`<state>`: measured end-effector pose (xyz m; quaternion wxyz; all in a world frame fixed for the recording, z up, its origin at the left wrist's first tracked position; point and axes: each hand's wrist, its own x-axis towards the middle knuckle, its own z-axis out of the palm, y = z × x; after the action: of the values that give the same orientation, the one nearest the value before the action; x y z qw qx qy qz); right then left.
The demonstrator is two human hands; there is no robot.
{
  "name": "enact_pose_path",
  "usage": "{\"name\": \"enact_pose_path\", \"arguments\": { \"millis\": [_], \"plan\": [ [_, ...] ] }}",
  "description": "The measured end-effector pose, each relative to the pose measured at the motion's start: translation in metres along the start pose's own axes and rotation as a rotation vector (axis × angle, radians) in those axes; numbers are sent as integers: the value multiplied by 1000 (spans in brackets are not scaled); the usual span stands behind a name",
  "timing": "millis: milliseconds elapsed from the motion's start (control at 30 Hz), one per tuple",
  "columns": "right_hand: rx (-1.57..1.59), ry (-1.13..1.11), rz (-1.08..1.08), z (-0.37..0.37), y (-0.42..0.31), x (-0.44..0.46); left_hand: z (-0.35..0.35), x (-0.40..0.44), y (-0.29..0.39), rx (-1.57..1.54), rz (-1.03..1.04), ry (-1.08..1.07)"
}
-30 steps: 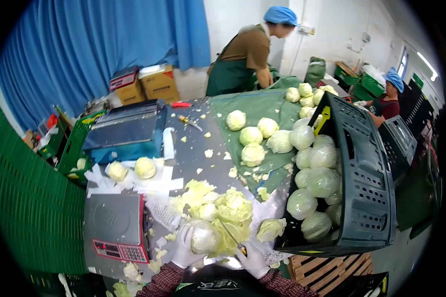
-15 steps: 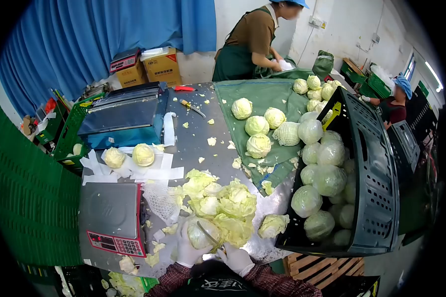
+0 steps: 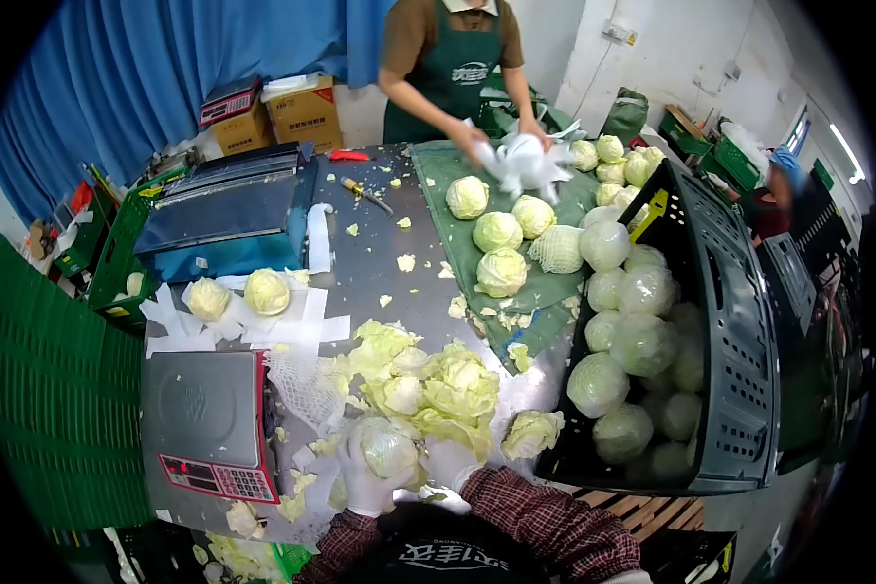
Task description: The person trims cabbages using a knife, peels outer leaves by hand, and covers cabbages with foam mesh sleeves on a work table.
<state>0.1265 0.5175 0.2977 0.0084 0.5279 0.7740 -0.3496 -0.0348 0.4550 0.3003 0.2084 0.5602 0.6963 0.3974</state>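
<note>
My left hand [image 3: 365, 479], in a white glove, is closed around the left side of a pale cabbage head [image 3: 389, 446] near the front edge of the metal table. My right hand [image 3: 448, 461], also gloved, is just right of that cabbage, against loose cabbage leaves [image 3: 457, 394]. Its fingertips are blurred and partly hidden among the leaves, and I cannot make out what is in them. No knife blade shows there now. Right of the pile sits a trimmed cabbage [image 3: 533, 434].
A scale [image 3: 209, 409] stands left, beside white foam netting [image 3: 304, 384]. At right, a dark crate [image 3: 740, 341] holds several wrapped cabbages. More cabbages sit on green cloth [image 3: 545, 336]. A yellow-handled knife [image 3: 365, 195] lies farther back. A co-worker [image 3: 453, 73] handles white material across the table.
The knife blade seen at the cabbage in my right hand is out of sight, and that hand has moved up against the leaves. The co-worker has turned and brought white material over the cloth.
</note>
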Motion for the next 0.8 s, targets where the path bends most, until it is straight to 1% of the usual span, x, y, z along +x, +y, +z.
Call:
{"name": "enact_pose_path", "arguments": {
  "millis": [67,133,167,200,267,300,333,367,400,433,467,500,533,600,633,667,700,733,767,800],
  "plan": [
    [-66,-15,44,-1,-5,-4,-1,-8,3,-6,-10,24],
    [-43,8,32,1,-8,-31,-6,-7,3,14,21,-12],
    [35,-51,99,-22,-23,-53,-9,-9,5,-18,28,-7],
    [30,-61,95,-20,-19,-56,-7,-12,6,-18,17,-2],
    [-60,60,93,-9,-8,-55,0,-15,3,-44,23,71],
    [-42,37,166,-6,-7,-36,0,-18,2,-40,25,69],
    [-43,43,159,8,10,-12,2,-20,2,5,50,73],
    [-132,74,104,21,28,14,2,-22,3,49,76,77],
    [-217,110,46,20,27,27,-1,-25,1,57,85,87],
    [-217,115,43,18,34,22,-2,-32,-2,-23,52,89],
    [-117,104,5,-1,30,4,-3,-38,-7,-103,19,90],
    [-29,77,-36,-16,28,-16,-3,-47,-12,-106,6,100],
    [-42,61,-58,-26,23,-27,-8,-53,-22,-219,-51,57],
    [789,120,238,-33,15,-41,-20,-66,-37,-439,-158,-39],
    [555,290,56,-30,11,-41,-25,-66,-31,-425,-163,-33],
    [565,280,49,-26,-1,-40,-25,-67,-20,-258,-65,-21],
    [465,234,-1,-21,-21,-38,-27,-66,-13,-92,41,-16],
    [359,197,-48,-19,-35,-35,-26,-65,-12,-87,54,-20],
    [457,299,-61,0,-27,-22,-24,-67,-13,-138,65,20],
    [459,314,-63,13,-11,-5,-19,-68,-17,-196,79,61]
  ]
}}
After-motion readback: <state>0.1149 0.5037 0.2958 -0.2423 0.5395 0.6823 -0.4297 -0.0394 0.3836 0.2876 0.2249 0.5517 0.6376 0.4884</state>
